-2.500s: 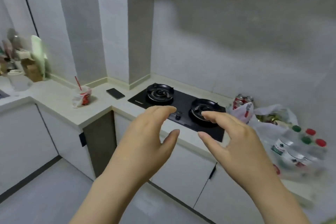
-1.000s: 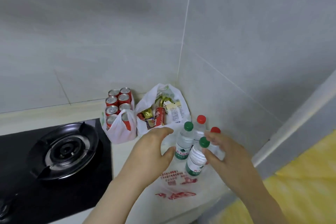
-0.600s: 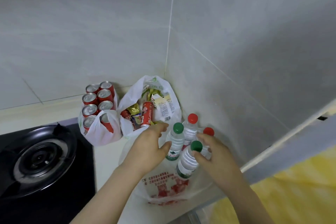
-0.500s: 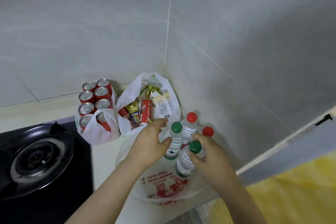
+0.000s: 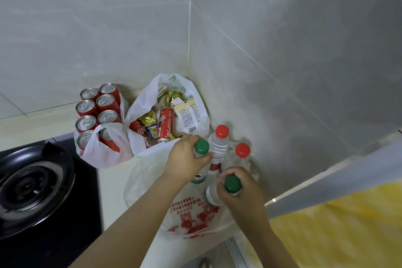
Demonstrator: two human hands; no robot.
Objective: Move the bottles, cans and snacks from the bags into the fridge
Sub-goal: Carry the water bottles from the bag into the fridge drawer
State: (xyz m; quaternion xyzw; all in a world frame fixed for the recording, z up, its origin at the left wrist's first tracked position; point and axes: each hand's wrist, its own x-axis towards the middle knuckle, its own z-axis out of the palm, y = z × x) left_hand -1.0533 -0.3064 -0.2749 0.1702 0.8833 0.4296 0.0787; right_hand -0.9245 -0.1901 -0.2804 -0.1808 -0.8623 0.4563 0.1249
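Nothing readable with certainty. Below the left fingers (image 5: 189, 140) and right fingers (image 5: 239, 172), rows of red characters printed on the front white bag (image 5: 148, 172), too small to read. On the green-capped bottle (image 5: 199, 176) gripped in the left fingers, a green-and-white label with a peak emblem, wording blurred. On the other green-capped bottle (image 5: 210, 197), gripped in the right fingers, label mostly hidden. Beyond the left fingers, large white lettering on a red can (image 5: 165, 125), plus a barcode and fine print on a cream carton (image 5: 188, 113), illegible.
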